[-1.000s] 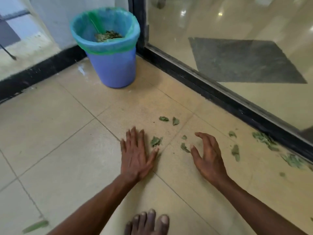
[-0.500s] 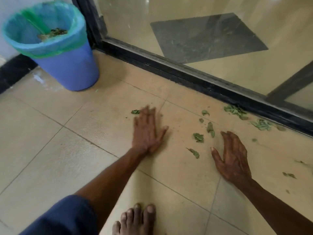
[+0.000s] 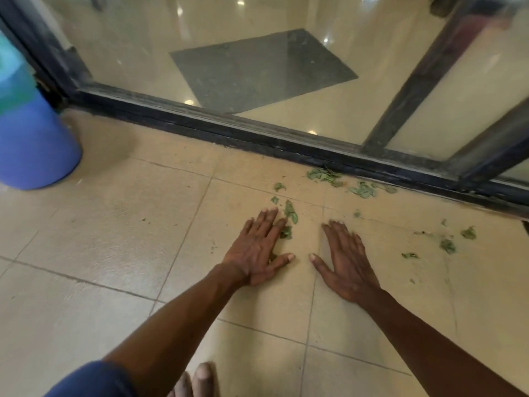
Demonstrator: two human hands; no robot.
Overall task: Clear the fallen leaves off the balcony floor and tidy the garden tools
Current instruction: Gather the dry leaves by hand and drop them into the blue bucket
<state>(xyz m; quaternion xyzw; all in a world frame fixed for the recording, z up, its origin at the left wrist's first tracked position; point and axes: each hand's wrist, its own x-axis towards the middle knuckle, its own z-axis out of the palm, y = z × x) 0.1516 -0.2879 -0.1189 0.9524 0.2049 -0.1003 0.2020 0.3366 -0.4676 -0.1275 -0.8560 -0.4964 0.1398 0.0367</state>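
Note:
Both hands lie flat, palms down, on the beige tiled floor [image 3: 86, 247]. My left hand [image 3: 257, 247] has its fingers spread and touches a few green leaf bits [image 3: 290, 213] at its fingertips, some partly under it. My right hand [image 3: 343, 262] rests open a short way to the right, with nothing under its fingers that I can see. More leaves [image 3: 325, 176] lie heaped against the dark door track, and a scattered patch of leaf bits [image 3: 448, 246] lies to the far right.
A blue bin [image 3: 31, 150] with a green liner stands at the far left by the door frame. The black sliding-door track [image 3: 257, 138] and glass run across the back. My bare toes [image 3: 197, 381] show at the bottom edge.
The view has swung right, so the bin slid to the left edge. Both hands shifted right along the floor toward the leaves, and the left hand now touches a leaf cluster.

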